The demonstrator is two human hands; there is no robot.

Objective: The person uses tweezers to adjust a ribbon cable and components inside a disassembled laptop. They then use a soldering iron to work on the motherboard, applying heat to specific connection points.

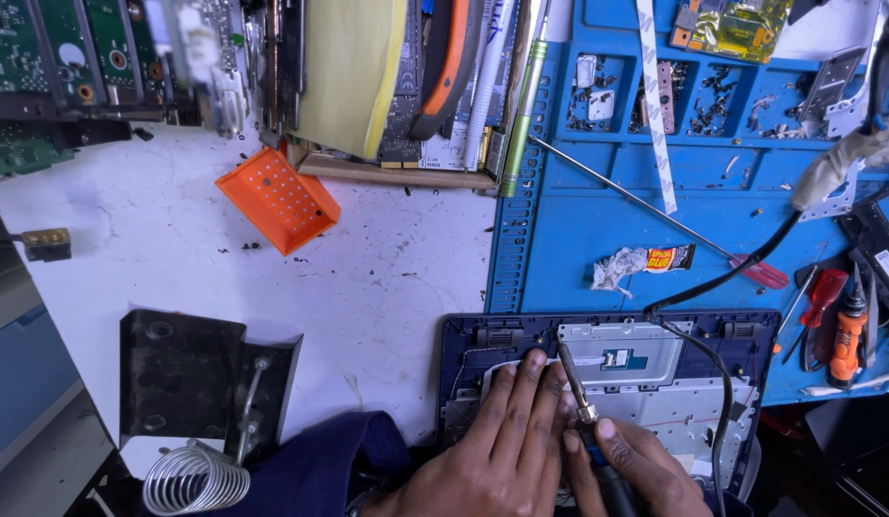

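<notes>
- Head view, bottom centre: I am pressing my left hand [497, 436] flat, fingers together and stretched out, on the dark blue laptop shell [483, 359] lying open at the lower middle of the frame; it is grasping nothing.
- Just right of it, my right hand [636, 469] is wrapping its fingers tight around the handle of a soldering iron [580, 402], and the tip is pointing up and left toward the silver metal plate [621, 359] inside the shell, right beside my left fingertips.
- The iron's black cable [722, 278] is looping from the lower right up across the blue work mat [597, 230] to the right edge of the frame.
- On the mat, centre right, a crumpled glue tube [645, 263] is lying near a long red-handled screwdriver [660, 215]; an orange screwdriver [846, 330] is lying at the far right.
- In the lower left, a coiled wire iron stand [197, 474] is sitting on a black base [191, 378] on the white table [387, 278].
- An orange perforated tray [277, 199] is resting tilted in the upper left of centre, below a row of stacked circuit boards [71, 48].
</notes>
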